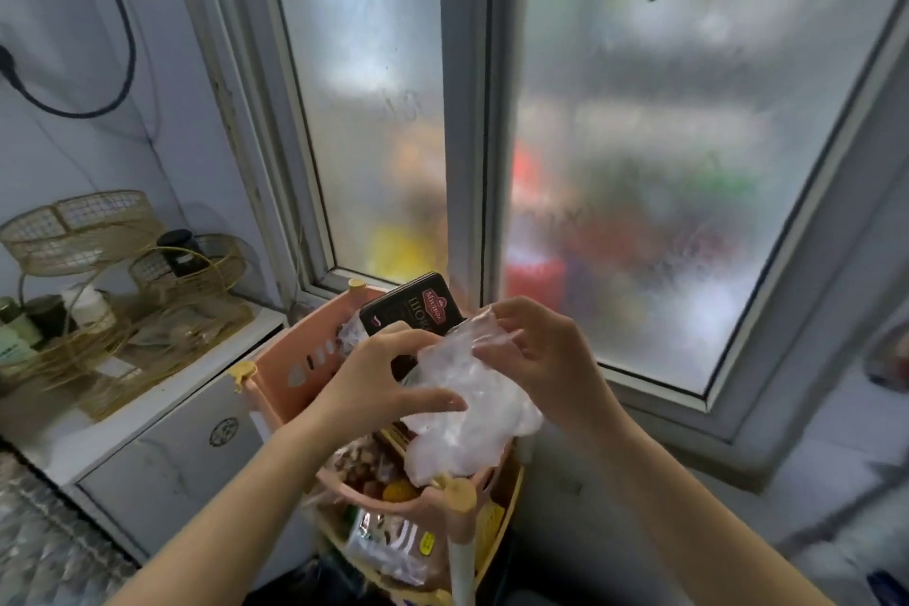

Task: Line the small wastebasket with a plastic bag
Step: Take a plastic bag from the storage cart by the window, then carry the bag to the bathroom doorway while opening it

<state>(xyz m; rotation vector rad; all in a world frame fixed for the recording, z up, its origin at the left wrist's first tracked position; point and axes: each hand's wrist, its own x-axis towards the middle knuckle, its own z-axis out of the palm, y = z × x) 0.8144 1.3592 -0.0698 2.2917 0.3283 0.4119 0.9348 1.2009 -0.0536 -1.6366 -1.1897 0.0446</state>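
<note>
A clear, crumpled plastic bag (465,408) hangs between both my hands above a pink tiered cart. My left hand (378,384) pinches its left edge with thumb and fingers. My right hand (536,359) grips the bag's upper right corner, fingers curled on the film. The bag's lower part droops onto the cart's top tray. No wastebasket is in sight.
The pink cart (290,359) holds a dark chocolate box (410,305) and packets of snacks (374,463). A white cabinet (162,438) at left carries a gold wire rack (88,261) with bottles. Frosted windows (639,138) fill the wall ahead.
</note>
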